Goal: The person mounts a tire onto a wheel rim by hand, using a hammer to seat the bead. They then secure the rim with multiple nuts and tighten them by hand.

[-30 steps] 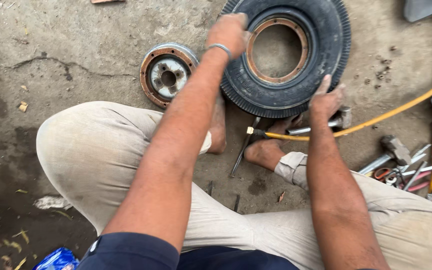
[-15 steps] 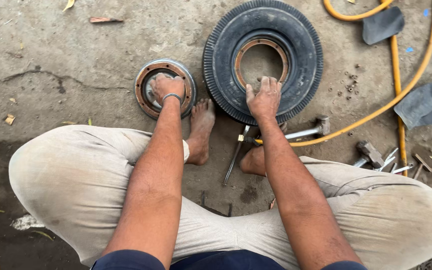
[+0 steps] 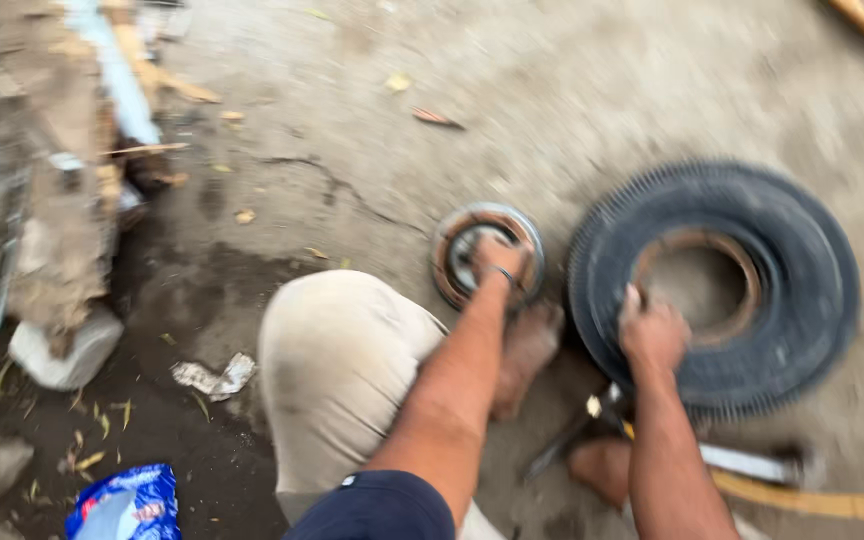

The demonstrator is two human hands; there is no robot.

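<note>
The picture is blurred by motion. A small black tyre (image 3: 752,215) lies flat on the concrete floor at the right, with a rusty ring inside it. My right hand (image 3: 652,335) rests on its near inner edge. To its left lies a round rusty metal wheel rim (image 3: 452,235). My left hand (image 3: 497,260) sits on top of that rim, fingers curled over it; the grip itself is blurred. My bare feet and beige trouser legs lie between the two.
A yellow hose (image 3: 812,500) and a metal tool (image 3: 742,462) lie near my right foot. A heap of rubble and boards (image 3: 62,190) stands at the left, with a pale stone (image 3: 57,355), a crumpled scrap (image 3: 214,375) and a blue packet (image 3: 127,503) near it.
The camera has swung left, so tyre and rim now appear at the right. My left hand went from the tyre's far edge to the rim and stays there; my right hand shifted onto the tyre's inner edge.
</note>
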